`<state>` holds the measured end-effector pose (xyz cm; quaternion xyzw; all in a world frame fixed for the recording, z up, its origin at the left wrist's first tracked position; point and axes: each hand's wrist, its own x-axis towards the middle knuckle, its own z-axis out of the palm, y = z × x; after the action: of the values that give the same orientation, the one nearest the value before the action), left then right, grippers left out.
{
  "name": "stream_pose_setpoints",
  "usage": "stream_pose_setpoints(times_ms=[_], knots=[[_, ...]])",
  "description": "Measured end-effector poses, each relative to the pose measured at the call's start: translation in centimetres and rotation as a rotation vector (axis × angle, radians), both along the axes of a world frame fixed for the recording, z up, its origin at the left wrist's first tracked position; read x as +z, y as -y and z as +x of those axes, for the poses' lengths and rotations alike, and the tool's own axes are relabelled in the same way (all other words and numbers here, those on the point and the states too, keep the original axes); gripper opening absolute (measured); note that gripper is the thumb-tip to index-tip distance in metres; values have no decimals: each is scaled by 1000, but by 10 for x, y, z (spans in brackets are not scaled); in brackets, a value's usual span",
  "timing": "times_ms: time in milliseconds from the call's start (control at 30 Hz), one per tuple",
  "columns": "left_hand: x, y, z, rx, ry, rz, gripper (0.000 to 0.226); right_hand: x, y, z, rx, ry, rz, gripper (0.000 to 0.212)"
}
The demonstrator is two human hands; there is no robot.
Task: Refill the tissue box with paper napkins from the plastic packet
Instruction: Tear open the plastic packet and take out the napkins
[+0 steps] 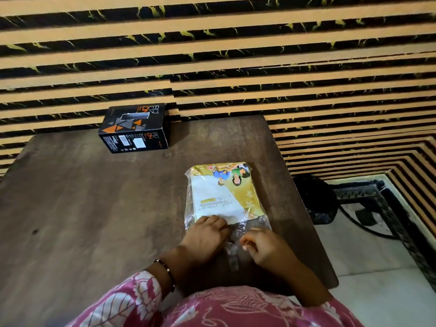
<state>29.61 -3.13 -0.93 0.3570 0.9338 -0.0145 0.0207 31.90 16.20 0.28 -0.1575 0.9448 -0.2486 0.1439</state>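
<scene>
A clear plastic packet (224, 194) of paper napkins with a yellow and white printed label lies flat on the dark wooden table (82, 208), right of centre. My left hand (207, 234) grips the packet's near end, fingers curled over its edge. My right hand (262, 246) pinches the loose crinkled plastic at that same near end, just right of the left hand. A black tissue box (135, 127) with orange and grey triangles stands at the table's far edge, its top slot facing up, well away from both hands.
A wall of tan and black slats (236, 55) rises right behind the table. Right of the table, a black metal frame (368, 192) and a dark cable lie on the pale floor. My pink floral sleeve fills the bottom of the view.
</scene>
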Motion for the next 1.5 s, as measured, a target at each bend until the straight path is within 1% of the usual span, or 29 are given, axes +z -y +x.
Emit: stream_pose_setpoints(times_ms=[67, 133, 200, 233, 300, 333, 400, 433, 500, 533, 600, 633, 667, 733, 767, 833, 867, 933, 1000, 1100, 1167, 1200, 1233, 1300, 1333, 1433, 1500], knots=[[3, 0, -2, 45, 95, 65, 19, -2, 0, 4, 18, 6, 25, 20], [10, -1, -3, 130, 179, 144, 23, -1, 0, 7, 22, -11, -6, 21], [16, -3, -1, 210, 203, 234, 29, 6, 0, 10, 1, -81, -114, 21], [20, -4, -1, 244, 193, 279, 28, 13, 0, 12, -6, -130, -179, 20], [33, -10, -2, 313, 170, 378, 22, 27, 4, 14, -5, -197, -296, 16], [40, -14, -4, 348, 168, 421, 19, 32, 7, 15, -17, -164, -364, 14], [56, -20, -11, 395, 160, 499, 16, 34, 16, 14, -80, 42, -477, 15], [63, -23, -15, 409, 151, 530, 16, 30, 20, 12, -157, 152, -526, 17], [76, -27, -22, 430, 134, 568, 16, 20, 25, 4, -405, 365, -682, 25], [81, -29, -24, 435, 132, 579, 16, 14, 25, -2, -543, 476, -829, 28], [87, -33, -23, 417, 165, 580, 16, 8, 21, -14, -810, 706, -1206, 29], [89, -36, -22, 387, 194, 566, 16, 7, 18, -21, -921, 800, -1344, 25], [90, -39, -19, 346, 236, 550, 15, 6, 16, -26, -988, 857, -1401, 21], [90, -46, -17, 279, 335, 519, 13, 6, 20, -33, -1019, 873, -1438, 20], [88, -47, -17, 257, 379, 506, 12, 7, 24, -33, -1021, 850, -1460, 24], [85, -46, -23, 250, 428, 524, 18, 11, 29, -31, -1045, 789, -1471, 32], [83, -43, -29, 275, 430, 558, 22, 14, 29, -29, -1072, 766, -1456, 32], [72, -30, -46, 368, 361, 584, 26, 14, 25, -28, -1117, 759, -1406, 34], [58, -15, -61, 452, 295, 491, 39, 11, 23, -27, -1134, 787, -1361, 30], [40, -5, -65, 538, 375, 303, 48, 6, 24, -27, -1153, 819, -1381, 24], [34, -7, -61, 548, 392, 245, 53, 3, 24, -30, -1170, 813, -1390, 17], [33, -8, -58, 545, 382, 248, 57, 3, 24, -32, -1163, 812, -1399, 9], [33, -9, -57, 541, 372, 263, 58, 3, 22, -33, -1148, 811, -1411, 8], [33, -10, -56, 537, 359, 294, 48, 4, 20, -37, -1094, 787, -1432, 15], [32, -9, -56, 537, 359, 306, 44, 5, 20, -38, -1065, 747, -1445, 17], [33, -10, -55, 539, 363, 340, 43, 12, 23, -48, -975, 596, -1432, 21], [35, -11, -51, 550, 366, 377, 43, 18, 27, -52, -923, 550, -1419, 25]])
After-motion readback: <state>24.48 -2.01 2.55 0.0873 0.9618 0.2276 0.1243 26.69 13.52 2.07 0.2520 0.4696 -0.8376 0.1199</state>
